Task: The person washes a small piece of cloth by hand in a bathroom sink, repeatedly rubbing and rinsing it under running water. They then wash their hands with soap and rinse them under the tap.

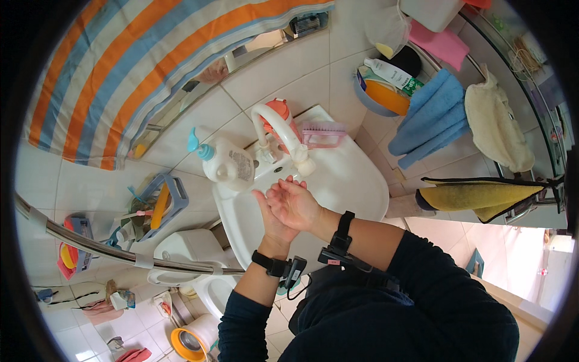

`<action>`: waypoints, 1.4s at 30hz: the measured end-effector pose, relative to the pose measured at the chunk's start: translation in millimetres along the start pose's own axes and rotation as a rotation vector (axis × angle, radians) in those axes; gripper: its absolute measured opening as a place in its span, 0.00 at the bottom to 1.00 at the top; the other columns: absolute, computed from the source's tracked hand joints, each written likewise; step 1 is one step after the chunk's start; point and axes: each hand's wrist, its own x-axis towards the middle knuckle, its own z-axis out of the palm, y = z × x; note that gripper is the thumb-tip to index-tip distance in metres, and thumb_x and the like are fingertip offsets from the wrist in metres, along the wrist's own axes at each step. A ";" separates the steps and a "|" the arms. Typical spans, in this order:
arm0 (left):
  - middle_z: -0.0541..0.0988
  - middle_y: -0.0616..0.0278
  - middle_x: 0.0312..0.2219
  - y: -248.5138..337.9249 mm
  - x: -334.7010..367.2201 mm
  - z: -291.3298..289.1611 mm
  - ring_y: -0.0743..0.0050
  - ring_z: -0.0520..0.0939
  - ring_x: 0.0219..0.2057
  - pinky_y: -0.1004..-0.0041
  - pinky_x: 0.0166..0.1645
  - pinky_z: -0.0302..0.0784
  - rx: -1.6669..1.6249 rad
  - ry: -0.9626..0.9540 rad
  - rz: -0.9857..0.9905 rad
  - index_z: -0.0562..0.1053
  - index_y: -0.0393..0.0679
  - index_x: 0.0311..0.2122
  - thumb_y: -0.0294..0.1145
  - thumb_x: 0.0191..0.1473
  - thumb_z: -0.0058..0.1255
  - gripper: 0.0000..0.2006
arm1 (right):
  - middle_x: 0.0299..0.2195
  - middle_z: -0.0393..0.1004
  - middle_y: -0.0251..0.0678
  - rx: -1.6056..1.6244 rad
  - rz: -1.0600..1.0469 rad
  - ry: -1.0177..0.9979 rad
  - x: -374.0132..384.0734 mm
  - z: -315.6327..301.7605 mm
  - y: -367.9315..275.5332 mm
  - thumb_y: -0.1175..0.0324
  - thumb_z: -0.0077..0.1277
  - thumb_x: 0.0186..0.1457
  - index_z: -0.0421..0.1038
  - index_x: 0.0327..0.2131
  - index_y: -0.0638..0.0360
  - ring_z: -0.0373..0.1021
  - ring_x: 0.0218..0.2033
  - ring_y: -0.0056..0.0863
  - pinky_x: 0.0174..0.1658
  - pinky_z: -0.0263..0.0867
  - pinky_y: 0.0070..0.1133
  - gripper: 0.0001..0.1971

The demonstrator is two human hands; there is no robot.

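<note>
Over the white washbasin (356, 175), my two hands meet with palms turned up and wrists close together. My left hand (274, 222) has its thumb stuck out to the side and its fingers partly behind the other hand. Lying against it, my right hand (301, 208) is slightly cupped with fingers extended. Nothing solid shows in either palm. Just beyond the fingertips hangs the spout of a white faucet (288, 128); whether water runs cannot be made out. A white pump bottle (230, 164) with a blue pump head stands on the basin's left rim.
Behind the faucet are a red container (278, 110) and a pink brush (322, 134). Towels, including a blue one (431, 117), hang at right. A metal rail (108, 244) curves across the left, near a toilet (187, 250). A striped cloth (139, 66) covers part of the mirror.
</note>
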 end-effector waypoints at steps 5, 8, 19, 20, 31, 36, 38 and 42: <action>0.75 0.60 0.30 4.2 11.4 -9.9 0.65 0.75 0.35 0.68 0.43 0.72 0.316 0.348 -0.176 0.70 0.43 0.32 0.45 0.52 0.47 0.14 | 0.21 0.71 0.38 -0.117 0.145 0.034 -2.0 -7.8 1.3 0.66 0.40 0.54 0.70 0.32 0.60 0.69 0.23 0.32 0.28 0.65 0.28 0.10; 0.75 0.60 0.29 -1.3 14.3 -7.2 0.66 0.75 0.33 0.69 0.41 0.73 0.375 0.386 -0.167 0.69 0.44 0.31 0.44 0.53 0.47 0.13 | 0.20 0.71 0.40 -0.342 0.052 0.038 0.1 -13.2 3.2 0.65 0.40 0.55 0.71 0.31 0.60 0.69 0.21 0.32 0.26 0.65 0.30 0.11; 0.69 0.67 0.36 -26.1 16.8 -22.9 0.71 0.69 0.37 0.72 0.45 0.65 0.211 0.125 -0.157 0.64 0.47 0.41 0.60 0.56 0.30 0.25 | 0.45 0.66 0.48 -0.666 -0.122 0.212 8.8 -18.0 16.1 0.65 0.43 0.52 0.60 0.46 0.64 0.62 0.49 0.39 0.48 0.58 0.29 0.19; 0.68 0.68 0.37 -30.2 17.1 -32.9 0.72 0.68 0.36 0.72 0.45 0.64 0.340 0.309 -0.109 0.63 0.47 0.42 0.60 0.56 0.29 0.25 | 0.48 0.64 0.47 -0.537 -0.063 0.164 7.6 -16.9 20.5 0.64 0.43 0.53 0.56 0.50 0.65 0.61 0.50 0.38 0.49 0.58 0.29 0.22; 0.68 0.56 0.46 -31.4 25.4 -64.6 0.58 0.66 0.51 0.53 0.53 0.57 2.387 0.236 0.538 0.60 0.41 0.50 0.38 0.52 0.41 0.21 | 0.48 0.63 0.47 -0.075 0.120 0.085 -32.5 -18.1 -11.0 0.59 0.53 0.48 0.55 0.50 0.70 0.59 0.52 0.32 0.52 0.56 0.26 0.31; 0.66 0.55 0.52 -23.4 9.2 -18.8 0.52 0.61 0.56 0.50 0.58 0.49 2.505 -0.099 0.190 0.61 0.41 0.53 0.38 0.50 0.44 0.25 | 0.45 0.65 0.48 0.136 0.252 0.112 -17.2 -27.2 -5.9 0.60 0.53 0.48 0.58 0.46 0.72 0.63 0.48 0.34 0.49 0.59 0.27 0.28; 0.65 0.54 0.52 -23.5 6.9 -16.2 0.53 0.61 0.56 0.52 0.59 0.50 2.519 -0.131 0.128 0.62 0.40 0.53 0.37 0.50 0.43 0.24 | 0.42 0.67 0.49 0.181 0.255 0.165 -9.7 -32.1 1.9 0.61 0.53 0.47 0.60 0.43 0.74 0.65 0.45 0.35 0.48 0.61 0.28 0.26; 0.62 0.51 0.54 -26.8 6.3 -24.7 0.51 0.59 0.56 0.57 0.59 0.52 2.574 -0.282 0.272 0.60 0.39 0.54 0.31 0.50 0.42 0.24 | 0.42 0.67 0.47 0.126 0.229 0.183 5.3 -43.6 11.3 0.61 0.47 0.53 0.60 0.43 0.71 0.66 0.43 0.34 0.46 0.62 0.28 0.21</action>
